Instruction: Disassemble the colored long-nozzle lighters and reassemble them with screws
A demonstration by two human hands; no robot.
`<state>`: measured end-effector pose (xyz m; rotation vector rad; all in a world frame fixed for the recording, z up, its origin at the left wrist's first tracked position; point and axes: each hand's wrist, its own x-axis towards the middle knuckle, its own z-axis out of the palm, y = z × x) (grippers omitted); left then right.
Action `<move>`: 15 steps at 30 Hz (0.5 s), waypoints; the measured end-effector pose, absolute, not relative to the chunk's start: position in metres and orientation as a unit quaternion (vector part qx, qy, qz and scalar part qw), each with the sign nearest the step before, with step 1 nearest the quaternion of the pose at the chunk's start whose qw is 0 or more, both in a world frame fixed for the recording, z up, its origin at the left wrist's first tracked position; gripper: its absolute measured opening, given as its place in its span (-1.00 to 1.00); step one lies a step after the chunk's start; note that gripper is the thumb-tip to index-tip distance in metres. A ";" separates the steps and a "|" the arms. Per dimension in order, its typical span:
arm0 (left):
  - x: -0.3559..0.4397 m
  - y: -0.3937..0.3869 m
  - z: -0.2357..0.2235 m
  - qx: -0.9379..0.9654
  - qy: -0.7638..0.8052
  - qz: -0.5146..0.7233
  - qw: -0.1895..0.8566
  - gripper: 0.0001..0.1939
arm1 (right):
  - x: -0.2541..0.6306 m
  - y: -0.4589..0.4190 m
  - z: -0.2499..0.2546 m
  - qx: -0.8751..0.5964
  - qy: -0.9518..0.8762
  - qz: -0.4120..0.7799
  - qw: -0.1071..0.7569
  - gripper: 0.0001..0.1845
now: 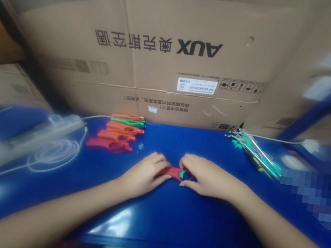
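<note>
Low over the blue table, a red plastic handle (174, 172) with an oval opening lies between my two hands. My left hand (148, 172) is closed around its left end, thumb below and fingers above. At the other end, my right hand (198, 175) pinches the handle by the opening. A small teal-green piece (182, 174) shows inside that opening, beside my right fingertips. My fingers cover both ends of the handle.
Similar red handles (109, 145), orange handles (125, 129) and a green handle (127, 122) lie back left. Thin metal rods with green parts (259, 152) lie back right. A power strip (25, 144) and coiled white cable (54, 154) are left. A large carton (160, 70) stands behind.
</note>
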<state>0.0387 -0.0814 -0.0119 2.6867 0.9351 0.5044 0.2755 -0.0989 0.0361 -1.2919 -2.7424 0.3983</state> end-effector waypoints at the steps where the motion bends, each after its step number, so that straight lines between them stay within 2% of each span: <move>1: 0.039 -0.081 -0.015 0.921 0.320 0.183 0.127 -0.75 | 0.274 -0.100 0.035 -0.439 -0.888 0.129 0.039 -0.73; 6: 0.038 -0.078 -0.018 0.917 0.324 0.196 0.122 -0.78 | 0.268 -0.105 0.026 -0.509 -0.852 0.119 0.032 -0.67; 10: 0.039 -0.081 -0.018 0.918 0.334 0.186 0.108 -0.77 | 0.264 -0.108 0.021 -0.526 -0.847 0.065 0.042 -0.73; 15: 0.042 -0.083 -0.018 0.918 0.344 0.171 0.095 -0.80 | 0.261 -0.110 0.021 -0.521 -0.849 0.083 0.015 -0.74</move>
